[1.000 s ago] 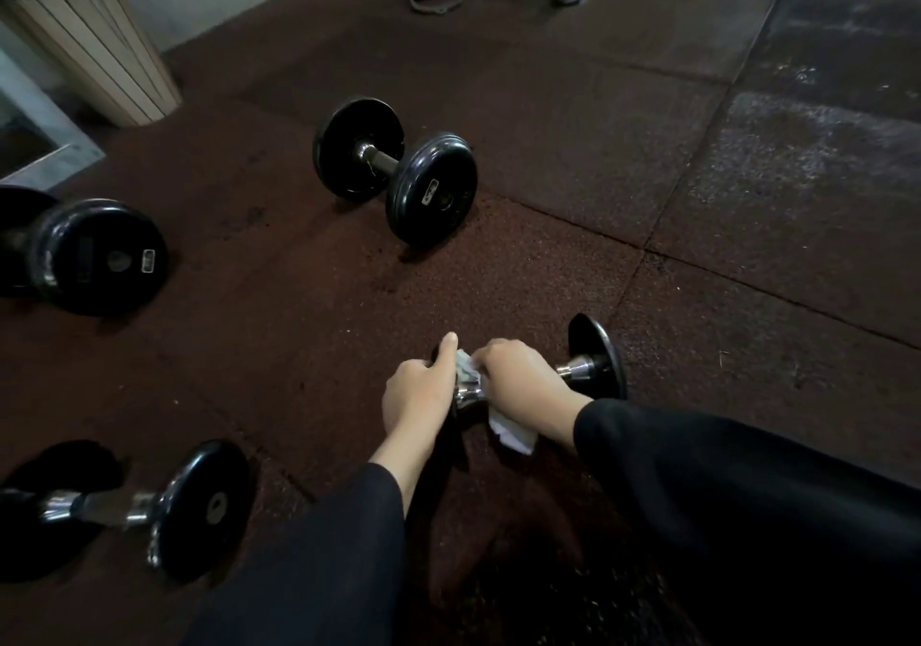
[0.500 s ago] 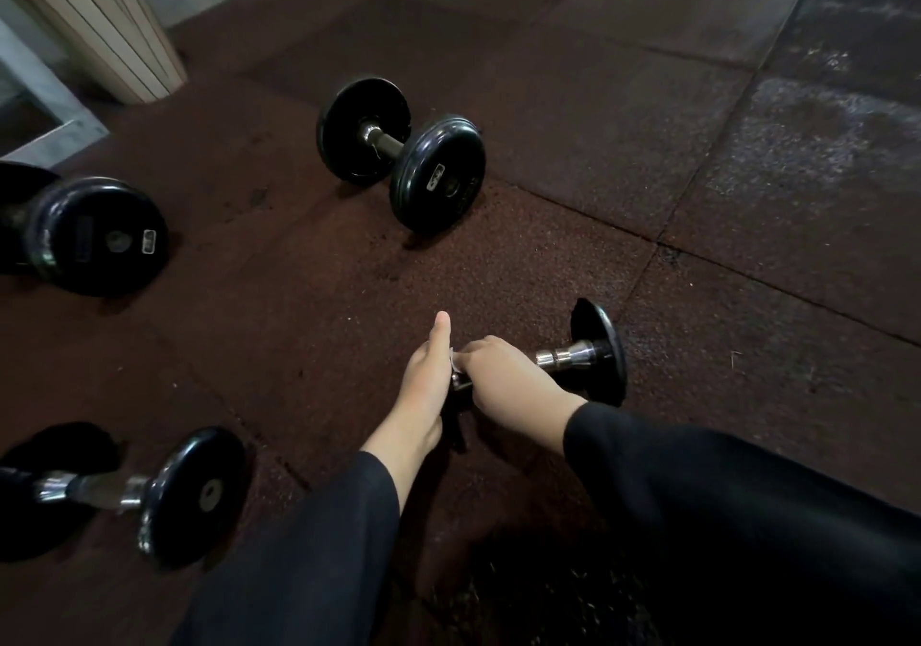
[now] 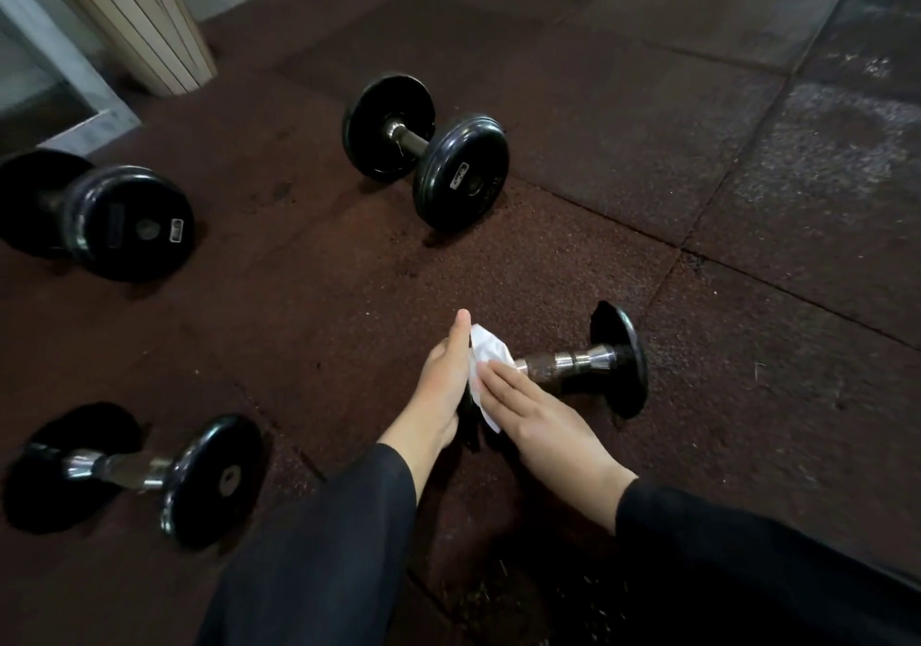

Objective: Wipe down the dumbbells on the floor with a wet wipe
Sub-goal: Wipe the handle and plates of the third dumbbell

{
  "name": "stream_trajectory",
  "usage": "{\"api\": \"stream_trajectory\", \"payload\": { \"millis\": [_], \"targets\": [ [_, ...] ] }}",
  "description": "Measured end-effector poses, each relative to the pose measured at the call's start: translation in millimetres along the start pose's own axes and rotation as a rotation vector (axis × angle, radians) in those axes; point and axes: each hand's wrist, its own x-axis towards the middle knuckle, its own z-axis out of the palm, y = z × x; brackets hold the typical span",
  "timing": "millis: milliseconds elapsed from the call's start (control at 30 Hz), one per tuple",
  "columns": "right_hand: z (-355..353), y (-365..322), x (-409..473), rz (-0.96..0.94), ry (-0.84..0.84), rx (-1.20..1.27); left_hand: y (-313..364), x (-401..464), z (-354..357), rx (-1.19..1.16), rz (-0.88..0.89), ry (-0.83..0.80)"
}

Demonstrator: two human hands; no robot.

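The floor [image 3: 623, 112] consists of dark rubber tiles with visible seams. Four dumbbells lie on it: one far centre [image 3: 426, 151], one at left [image 3: 99, 221], one near left [image 3: 149, 476], one near centre [image 3: 588, 363]. A slatted bin [image 3: 139, 17] stands far left.

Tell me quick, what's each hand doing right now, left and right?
Left hand: open, fingers straight, pressed against the near end of the dumbbell.
Right hand: open, straight fingers pressing the wet wipe onto that dumbbell.
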Motion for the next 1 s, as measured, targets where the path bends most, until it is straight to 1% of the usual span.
{"api": "stream_trajectory", "payload": {
  "millis": [100,233,267,333,433,467,533,633,667,800,833,900,1000],
  "targets": [
    [4,8,-3,-0.063,-0.023,-0.171,-1,0,0,0.005,0.005,-0.004],
    [5,21,-11,-0.117,0.010,-0.250,0,-3,1,0.016,0.009,-0.007],
    [9,24,-15,-0.120,0.056,-0.250,-1,-3,1,0.019,0.012,-0.001],
    [8,27,-18,-0.100,0.092,-0.177,1,-4,2,0.028,0.011,0.015],
    [-1,23,-8,0.055,0.126,0.021,0,-3,1,0.031,0.008,0.020],
    [-4,23,-3,0.115,0.099,0.109,-1,-3,1,0.028,0.012,0.022],
    [-12,26,6,0.171,0.001,0.186,-2,-1,1,0.023,0.012,0.021],
    [-23,27,18,0.170,-0.142,0.133,-1,-2,1,0.034,0.008,0.010],
    [-24,27,18,0.163,-0.159,0.093,-1,-2,1,0.035,0.009,0.012],
    [-20,19,13,0.150,-0.047,-0.011,-2,-1,1,0.049,0.020,0.026],
    [-18,17,15,0.162,-0.070,0.006,-1,-1,1,0.047,0.016,0.023],
    [-19,16,21,0.219,-0.181,0.084,-1,-2,1,0.040,0.010,0.018],
    [-25,15,24,0.204,-0.192,0.125,-2,-1,0,0.042,0.017,0.013]
  ]
}}
